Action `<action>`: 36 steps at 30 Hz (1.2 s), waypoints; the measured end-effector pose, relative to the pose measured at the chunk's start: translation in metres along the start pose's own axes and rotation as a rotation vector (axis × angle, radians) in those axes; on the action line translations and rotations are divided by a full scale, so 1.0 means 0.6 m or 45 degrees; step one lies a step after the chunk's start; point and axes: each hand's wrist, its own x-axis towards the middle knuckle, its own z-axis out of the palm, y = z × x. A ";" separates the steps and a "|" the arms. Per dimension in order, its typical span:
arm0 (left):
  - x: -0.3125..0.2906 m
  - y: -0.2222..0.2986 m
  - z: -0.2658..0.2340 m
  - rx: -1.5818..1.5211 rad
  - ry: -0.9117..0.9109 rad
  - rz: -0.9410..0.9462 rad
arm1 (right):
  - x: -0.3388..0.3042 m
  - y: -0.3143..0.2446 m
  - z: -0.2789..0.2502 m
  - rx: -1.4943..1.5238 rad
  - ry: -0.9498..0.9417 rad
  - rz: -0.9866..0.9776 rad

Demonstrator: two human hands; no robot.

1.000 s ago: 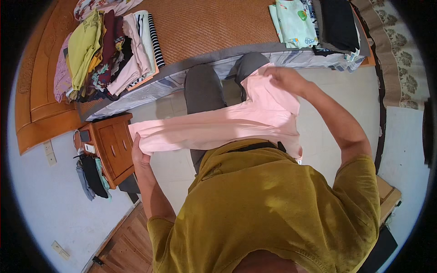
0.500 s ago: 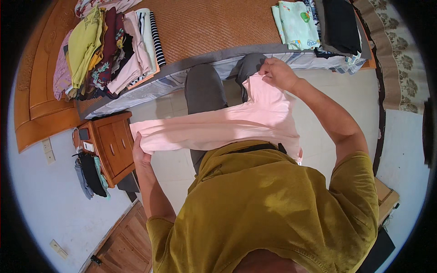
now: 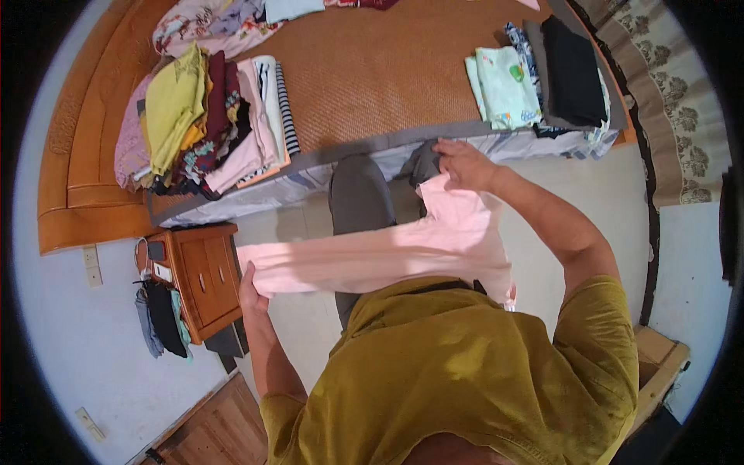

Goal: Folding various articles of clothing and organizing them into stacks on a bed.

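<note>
A pink T-shirt (image 3: pixel 372 256) is stretched sideways across my lap, folded lengthwise into a long strip. My left hand (image 3: pixel 253 290) grips its narrow left end, thumb on top and the other fingers underneath. At the wider right end, my right hand (image 3: pixel 466 164) holds the cloth by the short sleeve, above my right knee. Its fingertips are partly hidden by the hand itself. The lower right edge of the shirt hangs beside my waist, where a small printed patch shows.
Ahead is a bed with a brown woven mat (image 3: pixel 372 77). Piled clothes (image 3: pixel 178 108) lie at its left, a folded mint-green cloth (image 3: pixel 508 85) and dark garments (image 3: pixel 573 74) at its right. A wooden nightstand (image 3: pixel 205 279) stands left, small garments (image 3: pixel 163 318) hanging beside it.
The view has shifted, so more of the bed's far side shows. My right hand's fingers look flatter over the sleeve than in their earlier raised pinch. The left hand keeps its grip.
</note>
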 end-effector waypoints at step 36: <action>0.074 -0.052 0.040 0.818 0.034 0.159 | -0.304 -0.069 -0.001 0.761 0.264 0.325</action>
